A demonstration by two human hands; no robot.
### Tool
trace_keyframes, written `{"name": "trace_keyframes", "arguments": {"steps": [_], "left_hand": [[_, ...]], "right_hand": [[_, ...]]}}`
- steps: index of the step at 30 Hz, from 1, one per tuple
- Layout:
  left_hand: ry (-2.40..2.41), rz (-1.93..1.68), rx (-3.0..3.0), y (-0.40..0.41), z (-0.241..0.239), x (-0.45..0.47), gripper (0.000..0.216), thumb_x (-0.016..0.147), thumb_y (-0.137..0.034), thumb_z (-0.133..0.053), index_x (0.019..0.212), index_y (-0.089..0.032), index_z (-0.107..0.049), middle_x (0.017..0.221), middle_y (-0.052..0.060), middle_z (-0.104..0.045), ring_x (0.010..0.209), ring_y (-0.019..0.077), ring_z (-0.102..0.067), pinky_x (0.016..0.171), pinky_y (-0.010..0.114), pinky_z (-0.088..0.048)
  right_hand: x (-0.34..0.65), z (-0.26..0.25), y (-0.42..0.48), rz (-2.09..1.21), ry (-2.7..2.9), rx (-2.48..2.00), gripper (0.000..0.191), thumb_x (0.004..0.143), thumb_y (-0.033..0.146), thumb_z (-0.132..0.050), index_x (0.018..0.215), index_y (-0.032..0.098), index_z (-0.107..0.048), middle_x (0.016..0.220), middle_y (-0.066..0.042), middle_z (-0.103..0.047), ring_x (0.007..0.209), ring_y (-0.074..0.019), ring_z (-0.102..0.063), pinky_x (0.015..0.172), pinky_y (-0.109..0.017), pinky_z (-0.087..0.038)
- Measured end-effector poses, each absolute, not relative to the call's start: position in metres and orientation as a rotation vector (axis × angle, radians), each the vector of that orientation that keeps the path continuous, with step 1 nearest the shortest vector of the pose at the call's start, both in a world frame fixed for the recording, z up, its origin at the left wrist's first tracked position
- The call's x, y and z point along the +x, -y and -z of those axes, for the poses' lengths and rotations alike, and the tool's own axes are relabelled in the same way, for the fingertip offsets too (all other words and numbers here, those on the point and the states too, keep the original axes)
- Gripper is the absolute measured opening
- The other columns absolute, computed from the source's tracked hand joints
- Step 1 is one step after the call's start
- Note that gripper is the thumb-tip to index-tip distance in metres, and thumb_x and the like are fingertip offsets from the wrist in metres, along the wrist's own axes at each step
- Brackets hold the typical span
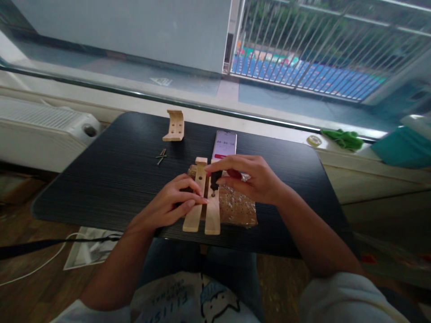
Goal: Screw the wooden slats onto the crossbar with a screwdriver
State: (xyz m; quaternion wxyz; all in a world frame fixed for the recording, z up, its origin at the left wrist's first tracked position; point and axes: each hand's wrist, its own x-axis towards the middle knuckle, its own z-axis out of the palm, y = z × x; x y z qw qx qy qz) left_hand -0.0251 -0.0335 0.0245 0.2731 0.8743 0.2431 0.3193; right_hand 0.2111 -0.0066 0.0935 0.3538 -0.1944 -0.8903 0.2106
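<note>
- We hold the screwdriver (215, 179) in our right hand (251, 177), its fingers and thumb clamped on the dark handle; it stands roughly upright, its tip at a hole in the right wooden strip (213, 217).
- That strip lies between our 2 hands, its long axis running away from us, wider end towards our lap and far end towards the phone (225, 142).
- Our left hand (178, 197) reaches over the left wooden strip (193, 217), which lies alongside with a narrow gap; an outstretched fingertip is near the screwdriver tip. We cannot tell if this hand pinches anything.
- Both strips lie over the brown block (237, 204) on the counter (111, 175).
- Clear film wraps the block, which shows to the right of the strips.
- Beyond our left hand lie a few loose screws (162, 155) and, farther off, 1 curved wooden piece (176, 125) with 4 holes.
- At far right is a teal item (402, 146), perhaps a container; we cannot see what it holds.
</note>
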Motion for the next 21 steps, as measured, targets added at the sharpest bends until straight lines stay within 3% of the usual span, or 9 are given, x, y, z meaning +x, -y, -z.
{"name": "trace_keyframes", "arguments": {"steps": [9,21], "left_hand": [[-0.639,-0.871,2.355,0.0325,-0.0224,-0.0251,0.032,0.1,-0.028,-0.04,0.104,-0.022,-0.072,0.096,0.005,-0.062,0.097,0.0194,-0.054,0.089,0.034,-0.042],[-0.647,-0.88,2.357,0.033,-0.0241,-0.0245,0.034,0.1,-0.031,-0.04,0.104,-0.022,-0.073,0.094,0.005,-0.063,0.094,0.0188,-0.054,0.085,0.033,-0.044]], "right_hand": [[0.2095,-0.0919,0.0076,-0.497,2.267,-0.499,0.02,0.086,0.023,-0.065,0.104,0.014,-0.066,0.087,-0.001,-0.07,0.071,-0.0063,-0.06,0.065,-0.018,-0.047],[0.208,-0.09,0.0083,-0.417,2.256,-0.525,0.018,0.086,0.027,-0.067,0.1,0.016,-0.065,0.079,0.0,-0.064,0.064,-0.0068,-0.054,0.059,-0.02,-0.045]]}}
